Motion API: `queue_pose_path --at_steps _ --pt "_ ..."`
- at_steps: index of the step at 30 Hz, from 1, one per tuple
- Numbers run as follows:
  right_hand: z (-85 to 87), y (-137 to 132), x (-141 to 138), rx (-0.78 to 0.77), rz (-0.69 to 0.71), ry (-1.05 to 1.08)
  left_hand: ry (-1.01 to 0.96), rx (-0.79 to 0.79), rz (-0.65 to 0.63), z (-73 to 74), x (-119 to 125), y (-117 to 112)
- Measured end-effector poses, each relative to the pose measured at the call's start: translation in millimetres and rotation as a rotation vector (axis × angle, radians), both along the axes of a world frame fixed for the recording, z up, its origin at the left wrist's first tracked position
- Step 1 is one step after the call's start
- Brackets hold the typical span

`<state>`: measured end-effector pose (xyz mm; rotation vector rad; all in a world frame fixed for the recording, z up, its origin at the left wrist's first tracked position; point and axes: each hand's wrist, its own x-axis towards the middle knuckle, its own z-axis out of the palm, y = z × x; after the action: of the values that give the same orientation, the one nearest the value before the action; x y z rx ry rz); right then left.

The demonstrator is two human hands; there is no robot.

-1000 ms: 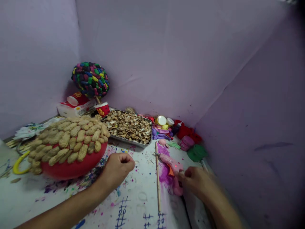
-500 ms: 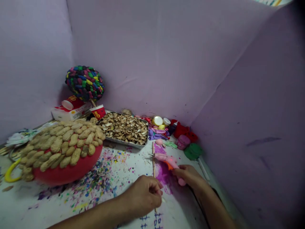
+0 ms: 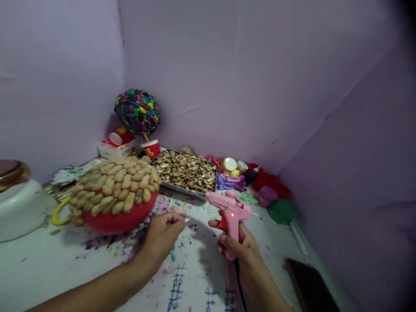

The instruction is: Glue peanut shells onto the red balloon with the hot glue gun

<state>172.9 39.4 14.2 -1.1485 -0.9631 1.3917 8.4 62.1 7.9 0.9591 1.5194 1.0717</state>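
My right hand (image 3: pixel 238 247) grips a pink glue gun (image 3: pixel 229 214) upright above the table, nozzle pointing left, a red light glowing on its body. My left hand (image 3: pixel 162 234) is pinched shut on a small pale piece at its fingertips, just left of the nozzle. Beside my left hand sits a red balloon (image 3: pixel 121 219) whose top is covered with glued peanuts (image 3: pixel 118 186). Behind it a metal tray (image 3: pixel 211 184) holds a heap of peanut shells (image 3: pixel 185 171).
A ball of coloured peanuts (image 3: pixel 137 110) on a stick stands at the back by a red cup (image 3: pixel 152 148) and a box (image 3: pixel 118 147). Loose balloons (image 3: pixel 232 180) and small pots lie at the back right. A white pot (image 3: pixel 19 208) is at left, a dark object (image 3: pixel 308 286) at lower right.
My right hand has lifted the glue gun off the table and stood it upright. My left hand moved from the wooden stick up toward the peanut-covered balloon, holding a small piece.
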Motion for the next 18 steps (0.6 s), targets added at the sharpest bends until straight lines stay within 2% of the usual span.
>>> queue_pose_path --at_steps 3,9,18 --pt "-10.3 -13.9 -6.3 0.0 -0.024 -0.01 -0.012 -0.025 0.051 -6.3 -2.5 -0.5" --pt "-27.1 -34.8 8.9 0.013 -0.043 -0.267 -0.039 -0.028 0.066 -9.3 -0.5 1.3" --pt "-24.3 -45.1 10.7 0.105 -0.041 -0.531 -0.113 -0.046 0.069 -5.2 -3.5 1.3"
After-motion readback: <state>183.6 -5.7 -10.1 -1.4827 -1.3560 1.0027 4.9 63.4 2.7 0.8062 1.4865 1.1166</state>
